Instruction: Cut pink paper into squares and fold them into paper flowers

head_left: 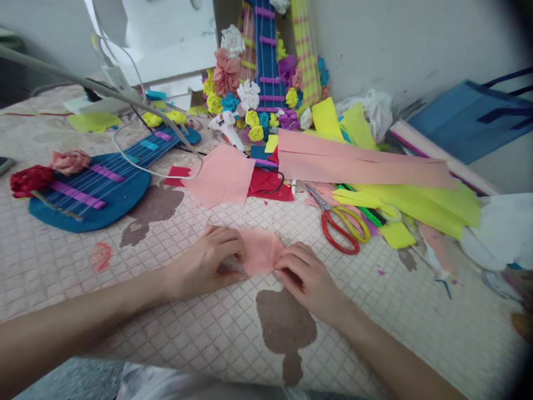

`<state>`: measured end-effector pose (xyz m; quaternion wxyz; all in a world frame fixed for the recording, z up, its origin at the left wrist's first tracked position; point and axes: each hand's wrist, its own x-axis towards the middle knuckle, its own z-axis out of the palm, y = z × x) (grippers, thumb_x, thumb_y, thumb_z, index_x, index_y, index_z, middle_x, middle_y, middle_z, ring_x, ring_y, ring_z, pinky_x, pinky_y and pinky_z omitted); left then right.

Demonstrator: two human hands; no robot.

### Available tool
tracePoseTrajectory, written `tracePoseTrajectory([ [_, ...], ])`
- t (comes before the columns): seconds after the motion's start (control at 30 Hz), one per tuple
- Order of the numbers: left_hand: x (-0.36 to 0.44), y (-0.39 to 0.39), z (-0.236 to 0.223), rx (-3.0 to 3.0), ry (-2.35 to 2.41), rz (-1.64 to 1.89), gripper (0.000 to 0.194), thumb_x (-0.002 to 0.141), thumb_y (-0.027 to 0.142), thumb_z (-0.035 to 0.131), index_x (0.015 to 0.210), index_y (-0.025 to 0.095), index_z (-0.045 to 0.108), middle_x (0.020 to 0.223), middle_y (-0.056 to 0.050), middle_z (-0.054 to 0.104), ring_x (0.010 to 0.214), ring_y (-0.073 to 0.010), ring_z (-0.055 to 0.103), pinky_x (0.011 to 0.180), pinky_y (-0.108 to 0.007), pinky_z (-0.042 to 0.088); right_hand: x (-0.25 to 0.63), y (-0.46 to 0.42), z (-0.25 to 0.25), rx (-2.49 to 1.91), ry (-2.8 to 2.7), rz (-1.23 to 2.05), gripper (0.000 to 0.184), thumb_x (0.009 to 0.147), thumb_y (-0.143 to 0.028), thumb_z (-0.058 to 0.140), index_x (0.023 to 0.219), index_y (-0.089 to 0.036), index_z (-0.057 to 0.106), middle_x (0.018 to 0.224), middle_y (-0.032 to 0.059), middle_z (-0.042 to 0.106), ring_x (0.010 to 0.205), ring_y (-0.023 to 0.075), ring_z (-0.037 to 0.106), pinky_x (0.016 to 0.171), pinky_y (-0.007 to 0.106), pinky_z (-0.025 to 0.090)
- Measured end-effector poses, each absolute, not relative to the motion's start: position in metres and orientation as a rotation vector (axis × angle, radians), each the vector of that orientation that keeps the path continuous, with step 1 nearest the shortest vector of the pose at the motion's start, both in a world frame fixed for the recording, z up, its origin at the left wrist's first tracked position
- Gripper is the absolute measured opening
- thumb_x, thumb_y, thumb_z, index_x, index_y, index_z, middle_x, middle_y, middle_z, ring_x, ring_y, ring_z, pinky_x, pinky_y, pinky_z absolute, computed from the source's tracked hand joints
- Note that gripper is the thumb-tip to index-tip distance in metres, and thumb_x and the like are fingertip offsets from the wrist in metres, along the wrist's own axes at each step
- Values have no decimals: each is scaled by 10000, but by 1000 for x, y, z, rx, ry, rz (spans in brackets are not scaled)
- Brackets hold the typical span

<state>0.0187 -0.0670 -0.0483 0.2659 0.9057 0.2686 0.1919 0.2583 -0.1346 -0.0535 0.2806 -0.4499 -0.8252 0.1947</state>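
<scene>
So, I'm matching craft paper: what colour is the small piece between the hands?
Light pink, plain; it shows best in the head view.

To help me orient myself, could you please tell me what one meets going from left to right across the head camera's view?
Red paper flower, left hand, small pink paper piece, right hand, blue bag.

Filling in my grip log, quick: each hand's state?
Left hand: closed, holding pink paper by its left end.
Right hand: closed, pinching its right edge.
</scene>
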Motion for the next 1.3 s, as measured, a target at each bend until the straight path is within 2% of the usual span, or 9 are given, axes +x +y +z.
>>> tracePoseTrajectory([
  [0.17,20,-69,-53,2440,764,539,30,823,207,591,815,179,597,873,-23,592,874,-179,545,821,-342,368,257,-134,-52,-1244,-2119,607,86,866,-119,509,848,-203,522,847,31,577,849,175,510,758,334,438],
  [0.3,21,-69,-55,2427,763,574,80,853,171,522,816,180,593,850,-20,592,855,-165,550,802,-329,375,257,-134,-52,-1251,-2110,612,86,861,-120,511,852,-205,522,856,30,576,855,172,513,765,331,436],
  [0.53,24,-70,-53,2389,829,586,70,831,164,537,812,176,603,824,-23,584,824,-161,552,800,-322,406,254,-135,-51,-1308,-2067,609,72,865,-148,508,843,-205,546,944,48,551,910,175,526,789,331,454],
  [0.83,27,-70,-55,2397,893,595,70,834,195,550,783,161,583,821,-26,558,782,-158,532,760,-330,396,249,-134,-53,-1380,-2004,613,94,842,-121,509,807,-205,534,926,52,525,907,186,520,774,343,462],
  [1.3,33,-72,-54,2468,969,543,86,823,156,522,741,157,549,800,-26,545,767,-165,519,760,-352,386,247,-133,-54,-1436,-1944,653,135,811,-74,520,778,-203,501,907,39,495,868,172,514,741,323,458],
])
